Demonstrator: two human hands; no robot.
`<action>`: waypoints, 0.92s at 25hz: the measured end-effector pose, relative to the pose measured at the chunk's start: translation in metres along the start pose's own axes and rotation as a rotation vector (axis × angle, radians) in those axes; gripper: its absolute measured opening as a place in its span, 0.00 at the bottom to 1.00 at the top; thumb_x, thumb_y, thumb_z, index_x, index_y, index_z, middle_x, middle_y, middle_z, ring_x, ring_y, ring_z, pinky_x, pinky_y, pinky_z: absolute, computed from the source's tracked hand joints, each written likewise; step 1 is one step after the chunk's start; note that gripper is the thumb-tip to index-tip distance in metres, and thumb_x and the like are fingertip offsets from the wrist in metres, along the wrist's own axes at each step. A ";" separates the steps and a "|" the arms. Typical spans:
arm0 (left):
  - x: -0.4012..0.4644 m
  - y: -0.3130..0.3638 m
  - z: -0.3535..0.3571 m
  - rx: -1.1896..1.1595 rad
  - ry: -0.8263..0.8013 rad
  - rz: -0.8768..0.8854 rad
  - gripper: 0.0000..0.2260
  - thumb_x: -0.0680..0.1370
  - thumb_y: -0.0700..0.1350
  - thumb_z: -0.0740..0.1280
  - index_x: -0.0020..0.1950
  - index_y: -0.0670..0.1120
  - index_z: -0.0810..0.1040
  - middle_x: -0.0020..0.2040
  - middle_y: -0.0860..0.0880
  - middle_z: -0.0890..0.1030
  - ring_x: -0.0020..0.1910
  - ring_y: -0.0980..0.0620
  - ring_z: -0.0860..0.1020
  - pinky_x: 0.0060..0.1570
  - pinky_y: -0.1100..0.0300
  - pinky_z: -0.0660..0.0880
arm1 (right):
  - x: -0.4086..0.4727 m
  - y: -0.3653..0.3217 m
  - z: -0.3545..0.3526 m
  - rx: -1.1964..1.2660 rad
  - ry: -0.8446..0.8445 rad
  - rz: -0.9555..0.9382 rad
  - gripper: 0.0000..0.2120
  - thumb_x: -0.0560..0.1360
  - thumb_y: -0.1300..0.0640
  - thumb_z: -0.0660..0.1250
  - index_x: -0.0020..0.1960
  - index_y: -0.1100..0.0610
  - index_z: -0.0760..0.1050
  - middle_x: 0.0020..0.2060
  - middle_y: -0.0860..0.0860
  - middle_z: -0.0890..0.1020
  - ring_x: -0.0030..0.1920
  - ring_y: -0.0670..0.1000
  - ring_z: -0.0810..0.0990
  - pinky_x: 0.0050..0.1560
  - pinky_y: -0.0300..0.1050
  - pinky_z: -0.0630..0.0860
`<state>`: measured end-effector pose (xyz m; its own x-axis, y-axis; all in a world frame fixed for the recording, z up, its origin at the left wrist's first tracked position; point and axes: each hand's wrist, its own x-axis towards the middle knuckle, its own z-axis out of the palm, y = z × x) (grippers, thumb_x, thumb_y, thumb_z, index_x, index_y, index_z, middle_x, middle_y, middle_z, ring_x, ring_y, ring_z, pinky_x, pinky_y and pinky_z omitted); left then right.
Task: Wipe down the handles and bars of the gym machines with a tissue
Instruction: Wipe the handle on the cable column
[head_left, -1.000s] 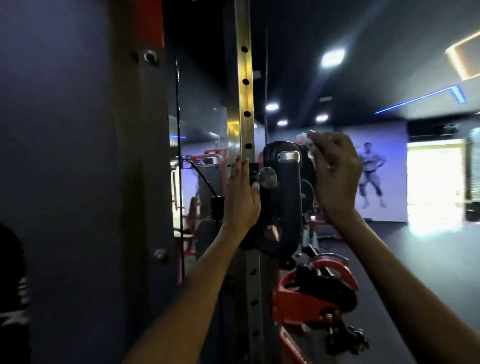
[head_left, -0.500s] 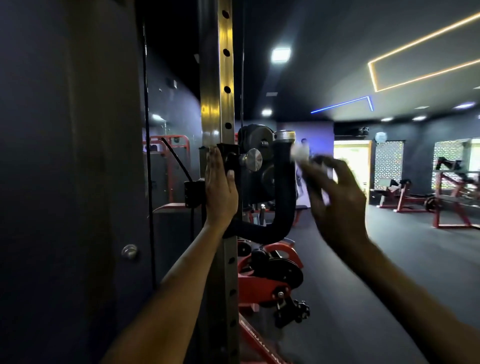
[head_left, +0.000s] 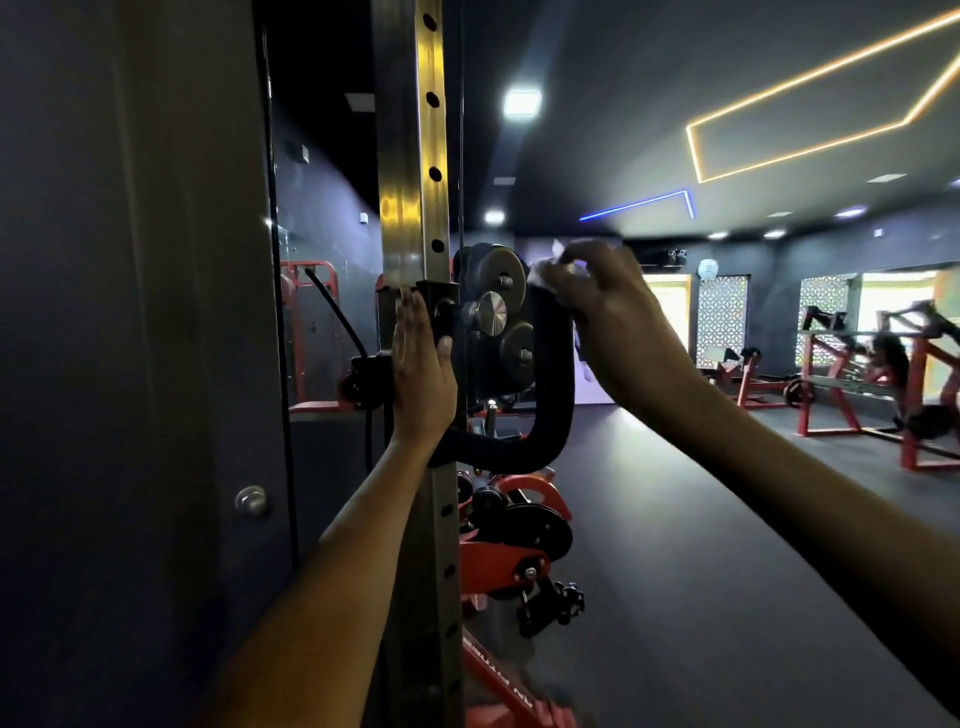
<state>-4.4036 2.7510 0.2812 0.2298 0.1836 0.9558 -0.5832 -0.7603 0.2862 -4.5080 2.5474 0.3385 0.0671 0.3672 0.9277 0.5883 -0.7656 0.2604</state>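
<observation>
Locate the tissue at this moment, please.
In the head view, the tissue sits just right of centre, pinched in the right hand against the top of the black curved handle, right of the steel upright.

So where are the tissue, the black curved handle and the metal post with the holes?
tissue (head_left: 540, 271), head view, on the white wad at the fingertips.
black curved handle (head_left: 558, 395), head view, on its upright padded side.
metal post (head_left: 413, 156), head view, on its shiny front face.

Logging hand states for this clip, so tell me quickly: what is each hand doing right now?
Left hand: open, flat against the upright post.
Right hand: closed on the tissue, at the top of the black handle.
</observation>
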 end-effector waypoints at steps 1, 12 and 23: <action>0.001 -0.001 -0.001 0.007 -0.003 0.007 0.26 0.82 0.39 0.58 0.78 0.39 0.50 0.78 0.41 0.54 0.76 0.51 0.49 0.75 0.57 0.48 | 0.006 -0.003 0.002 -0.005 0.015 0.005 0.12 0.78 0.58 0.60 0.56 0.62 0.76 0.54 0.59 0.76 0.55 0.58 0.71 0.49 0.53 0.77; -0.002 0.003 -0.005 0.078 -0.019 0.007 0.27 0.82 0.38 0.57 0.78 0.39 0.50 0.78 0.42 0.51 0.75 0.53 0.46 0.75 0.55 0.46 | 0.014 -0.013 0.005 -0.181 0.021 -0.262 0.09 0.69 0.66 0.61 0.45 0.64 0.80 0.43 0.58 0.81 0.50 0.57 0.69 0.40 0.49 0.79; -0.009 0.002 -0.004 0.150 0.002 0.025 0.25 0.83 0.41 0.55 0.77 0.38 0.50 0.78 0.41 0.53 0.75 0.51 0.48 0.75 0.55 0.46 | 0.002 -0.009 0.008 0.047 0.172 0.002 0.11 0.74 0.64 0.62 0.54 0.65 0.79 0.52 0.59 0.79 0.51 0.60 0.75 0.45 0.50 0.78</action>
<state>-4.4101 2.7502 0.2735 0.2153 0.1648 0.9625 -0.4654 -0.8492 0.2495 -4.5065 2.5591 0.3354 -0.0687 0.2668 0.9613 0.6254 -0.7393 0.2498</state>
